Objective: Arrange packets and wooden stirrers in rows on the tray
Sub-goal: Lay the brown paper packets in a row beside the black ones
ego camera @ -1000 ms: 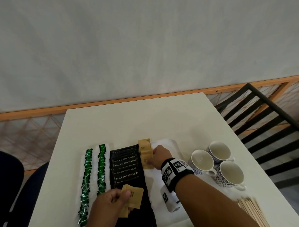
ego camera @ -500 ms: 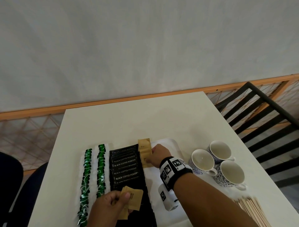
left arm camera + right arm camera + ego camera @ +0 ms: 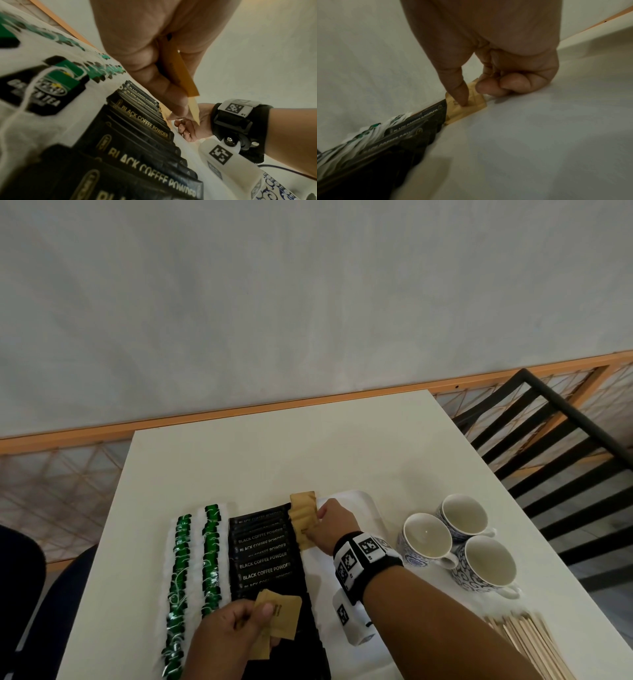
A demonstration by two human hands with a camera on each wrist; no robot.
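Observation:
On the white tray (image 3: 358, 503) lie two rows of green tea bags (image 3: 195, 559), a row of black coffee packets (image 3: 263, 553) and, at the far end, a short row of brown packets (image 3: 303, 518). My right hand (image 3: 325, 523) is on that brown row. In the right wrist view its thumb (image 3: 458, 92) presses the nearest brown packet (image 3: 467, 109) while the curled fingers close behind it. My left hand (image 3: 253, 618) hovers over the near end of the black row and pinches a few spare brown packets (image 3: 282, 616), whose edges show as brown packets (image 3: 186, 82). Wooden stirrers (image 3: 527, 642) lie loose at the near right.
Three patterned cups (image 3: 459, 542) stand on the table right of the tray. A black chair (image 3: 555, 460) is beyond the table's right edge. The tray's right half (image 3: 539, 142) is bare white. A wall and an orange rail lie behind the table.
Almost nothing: my right hand has edged slightly farther along the brown row, and my left hand still holds its packets in the same place.

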